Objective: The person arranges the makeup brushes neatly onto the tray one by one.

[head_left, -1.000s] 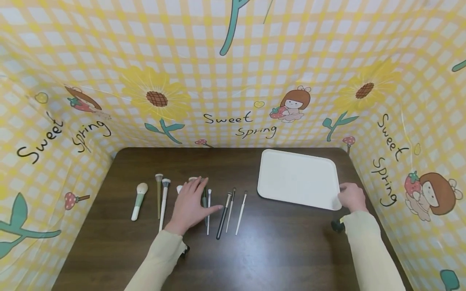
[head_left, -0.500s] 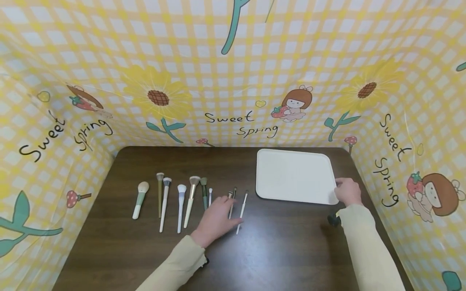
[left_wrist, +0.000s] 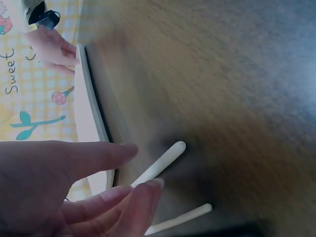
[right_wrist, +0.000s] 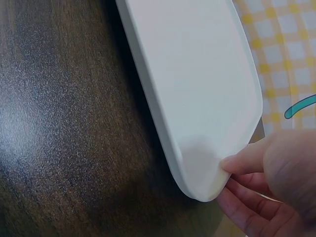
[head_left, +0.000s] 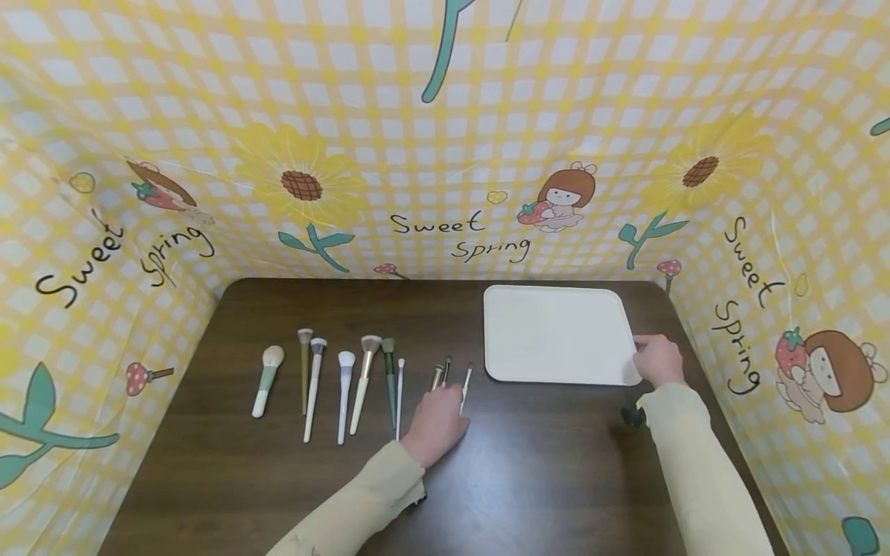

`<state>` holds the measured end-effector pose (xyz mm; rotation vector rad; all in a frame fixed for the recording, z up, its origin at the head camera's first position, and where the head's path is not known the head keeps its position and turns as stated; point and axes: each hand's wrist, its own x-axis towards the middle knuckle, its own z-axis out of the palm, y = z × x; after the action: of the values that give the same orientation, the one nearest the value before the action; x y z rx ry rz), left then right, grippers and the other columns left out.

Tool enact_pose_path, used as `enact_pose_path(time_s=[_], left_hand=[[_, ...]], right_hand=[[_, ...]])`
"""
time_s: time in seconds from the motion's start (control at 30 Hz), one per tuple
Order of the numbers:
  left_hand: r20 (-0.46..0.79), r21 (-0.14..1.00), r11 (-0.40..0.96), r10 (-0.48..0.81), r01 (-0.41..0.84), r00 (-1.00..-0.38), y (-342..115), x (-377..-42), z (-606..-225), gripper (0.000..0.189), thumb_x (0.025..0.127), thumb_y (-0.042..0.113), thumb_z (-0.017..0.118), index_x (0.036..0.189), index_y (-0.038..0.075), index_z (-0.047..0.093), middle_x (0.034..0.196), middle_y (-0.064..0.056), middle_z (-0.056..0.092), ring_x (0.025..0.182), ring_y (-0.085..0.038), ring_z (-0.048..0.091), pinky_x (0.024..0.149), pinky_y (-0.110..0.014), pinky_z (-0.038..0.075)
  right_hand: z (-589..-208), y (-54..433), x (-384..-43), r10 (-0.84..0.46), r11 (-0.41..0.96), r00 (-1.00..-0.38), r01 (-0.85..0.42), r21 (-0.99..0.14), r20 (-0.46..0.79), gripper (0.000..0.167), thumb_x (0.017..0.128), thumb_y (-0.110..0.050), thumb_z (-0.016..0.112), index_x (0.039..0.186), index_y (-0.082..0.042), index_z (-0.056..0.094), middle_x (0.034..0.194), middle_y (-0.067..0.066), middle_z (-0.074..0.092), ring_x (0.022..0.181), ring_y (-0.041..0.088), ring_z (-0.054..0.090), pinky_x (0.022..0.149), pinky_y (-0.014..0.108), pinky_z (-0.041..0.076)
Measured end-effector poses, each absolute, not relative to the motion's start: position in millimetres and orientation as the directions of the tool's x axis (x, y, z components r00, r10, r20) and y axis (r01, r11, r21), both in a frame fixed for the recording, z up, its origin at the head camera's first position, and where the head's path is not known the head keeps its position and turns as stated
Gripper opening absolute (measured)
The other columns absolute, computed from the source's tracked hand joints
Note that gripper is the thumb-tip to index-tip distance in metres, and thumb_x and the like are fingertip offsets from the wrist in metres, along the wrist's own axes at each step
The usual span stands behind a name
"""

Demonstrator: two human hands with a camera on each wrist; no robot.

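My left hand (head_left: 438, 421) is low over the right end of a row of makeup brushes, covering parts of two dark-handled brushes (head_left: 437, 376) and a slim white brush (head_left: 467, 378). In the left wrist view a gap separates its thumb from its fingers, close to a pale brush handle (left_wrist: 163, 160); a second pale handle (left_wrist: 182, 217) lies below. No grip on a brush shows. At the right, my right hand (head_left: 659, 361) pinches the corner edge of a white rectangular tray (head_left: 559, 336), thumb (right_wrist: 242, 162) on the rim and fingers underneath.
Left of my left hand lie several brushes, among them a fluffy green-and-white one (head_left: 267, 382), a white one (head_left: 345, 398) and a dark green one (head_left: 390, 382). They rest on a dark wooden table (head_left: 528, 479). A yellow checked cloth (head_left: 431, 170) encloses its back and sides.
My left hand has moved right along the brush row, uncovering the middle brushes. The tray has shifted slightly left and turned straighter, with my right hand at its edge.
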<state>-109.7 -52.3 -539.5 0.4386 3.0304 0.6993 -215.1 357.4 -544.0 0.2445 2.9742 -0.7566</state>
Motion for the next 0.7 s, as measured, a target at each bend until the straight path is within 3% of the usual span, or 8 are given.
enact_pose_path(time_s=[0.3,0.7], left_hand=[[-0.014,0.388,0.894,0.250,0.225,-0.968,-51,-118,-545,0.024,0.072,0.003,0.079,0.083,0.001,0.058,0.070,-0.011,0.059,0.063,-0.033,0.064,0.051,-0.041,0.054],[-0.120,0.377,0.907,0.248,0.187,-0.961,-47,-126,-544,0.031,0.075,0.012,0.079,0.060,0.010,0.051,0.059,-0.003,0.050,0.054,-0.020,0.052,0.046,-0.036,0.050]], right_hand=[[-543,352,-218,0.123,0.864,-0.984,0.171,-0.474,-0.131,0.046,0.086,-0.001,0.050,0.128,0.010,0.063,0.111,0.032,0.067,0.099,0.050,0.062,0.079,0.057,0.050],[-546,353,-217,0.126,0.871,-0.986,0.161,-0.463,-0.105,0.045,0.085,-0.001,0.050,0.126,0.010,0.064,0.110,0.031,0.068,0.097,0.050,0.063,0.077,0.056,0.051]])
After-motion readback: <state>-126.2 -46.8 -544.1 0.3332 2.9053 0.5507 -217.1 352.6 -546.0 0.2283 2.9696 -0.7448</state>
